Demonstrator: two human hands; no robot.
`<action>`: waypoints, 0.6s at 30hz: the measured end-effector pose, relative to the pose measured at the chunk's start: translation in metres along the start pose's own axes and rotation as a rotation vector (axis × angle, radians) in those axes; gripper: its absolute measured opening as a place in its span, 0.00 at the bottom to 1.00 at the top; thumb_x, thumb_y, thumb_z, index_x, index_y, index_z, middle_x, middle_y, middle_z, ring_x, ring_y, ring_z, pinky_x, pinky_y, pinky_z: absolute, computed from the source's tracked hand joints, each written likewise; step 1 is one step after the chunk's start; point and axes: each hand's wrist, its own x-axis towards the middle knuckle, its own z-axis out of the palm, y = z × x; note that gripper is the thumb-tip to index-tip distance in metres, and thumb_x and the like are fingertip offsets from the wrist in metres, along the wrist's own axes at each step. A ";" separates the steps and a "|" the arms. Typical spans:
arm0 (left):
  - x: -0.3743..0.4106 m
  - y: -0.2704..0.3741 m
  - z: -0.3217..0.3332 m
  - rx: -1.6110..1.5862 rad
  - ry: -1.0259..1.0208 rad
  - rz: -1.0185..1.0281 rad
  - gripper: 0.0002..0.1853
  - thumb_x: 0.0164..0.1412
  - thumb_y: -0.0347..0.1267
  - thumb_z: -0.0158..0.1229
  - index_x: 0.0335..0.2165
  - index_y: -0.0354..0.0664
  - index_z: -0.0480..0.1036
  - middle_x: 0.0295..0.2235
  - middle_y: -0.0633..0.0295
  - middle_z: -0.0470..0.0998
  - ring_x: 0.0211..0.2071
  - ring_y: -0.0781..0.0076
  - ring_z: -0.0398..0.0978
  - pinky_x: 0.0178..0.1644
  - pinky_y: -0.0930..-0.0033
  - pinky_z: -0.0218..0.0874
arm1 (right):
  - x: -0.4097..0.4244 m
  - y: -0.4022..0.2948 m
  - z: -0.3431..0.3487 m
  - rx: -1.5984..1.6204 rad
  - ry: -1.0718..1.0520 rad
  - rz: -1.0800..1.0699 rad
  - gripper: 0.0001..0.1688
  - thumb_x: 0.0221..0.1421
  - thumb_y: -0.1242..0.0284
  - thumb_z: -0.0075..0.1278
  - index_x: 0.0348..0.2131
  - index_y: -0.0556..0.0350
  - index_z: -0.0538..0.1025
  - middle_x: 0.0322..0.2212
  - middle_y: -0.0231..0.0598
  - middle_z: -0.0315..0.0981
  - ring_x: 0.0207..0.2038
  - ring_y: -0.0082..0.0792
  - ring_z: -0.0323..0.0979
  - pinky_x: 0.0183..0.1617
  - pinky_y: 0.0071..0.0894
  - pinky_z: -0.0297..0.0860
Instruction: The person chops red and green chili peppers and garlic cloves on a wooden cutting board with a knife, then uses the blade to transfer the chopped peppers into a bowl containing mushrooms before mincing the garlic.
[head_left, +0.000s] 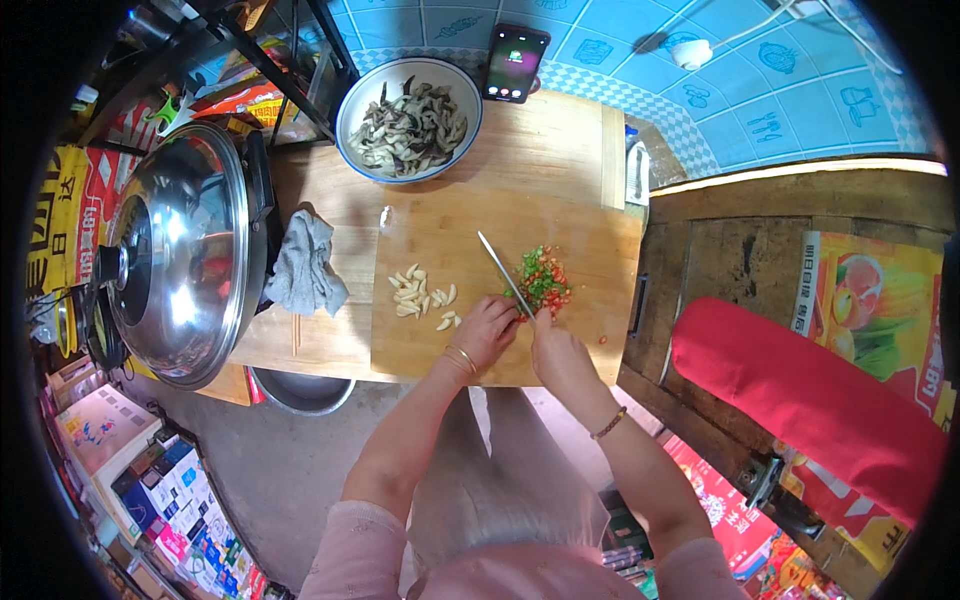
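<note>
My right hand (559, 352) grips a kitchen knife (501, 262), its blade seen nearly edge-on and slanting up to the left. Beside the blade, my left hand (486, 330) rests low over the wooden cutting board (457, 225) with its fingers curled. Whether those fingers hold anything is hidden. Chopped green and red peppers (543, 279) lie in a heap just right of the blade. To the left of the knife is a loose group of peeled garlic cloves (412, 291), with several cloves a little apart.
A white bowl (469, 142) of sliced eggplant stands behind the board, next to a propped phone (514, 67). At left are a grey cloth (304, 262) and a lidded wok (180, 240). A red cushion-like roll (795, 397) lies on a wooden cabinet (720, 262) at right.
</note>
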 end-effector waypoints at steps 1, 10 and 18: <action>0.000 0.001 -0.001 -0.005 -0.002 -0.001 0.12 0.48 0.26 0.59 0.35 0.37 0.73 0.40 0.58 0.72 0.42 0.59 0.67 0.48 0.64 0.63 | -0.003 0.001 0.006 0.002 0.000 0.014 0.09 0.53 0.78 0.42 0.35 0.63 0.61 0.21 0.58 0.72 0.26 0.60 0.73 0.29 0.55 0.70; -0.001 -0.001 0.000 -0.029 0.005 0.003 0.13 0.47 0.25 0.59 0.36 0.37 0.73 0.39 0.57 0.72 0.41 0.57 0.68 0.47 0.63 0.63 | 0.005 0.012 0.016 0.028 0.077 -0.027 0.10 0.54 0.77 0.41 0.36 0.63 0.60 0.20 0.59 0.72 0.25 0.60 0.73 0.28 0.57 0.69; -0.002 0.001 0.003 -0.060 0.038 0.005 0.15 0.44 0.25 0.62 0.35 0.39 0.72 0.38 0.57 0.71 0.41 0.56 0.68 0.46 0.61 0.62 | -0.002 0.016 0.046 0.114 0.078 0.078 0.10 0.56 0.76 0.39 0.38 0.62 0.60 0.20 0.60 0.72 0.26 0.62 0.73 0.29 0.59 0.69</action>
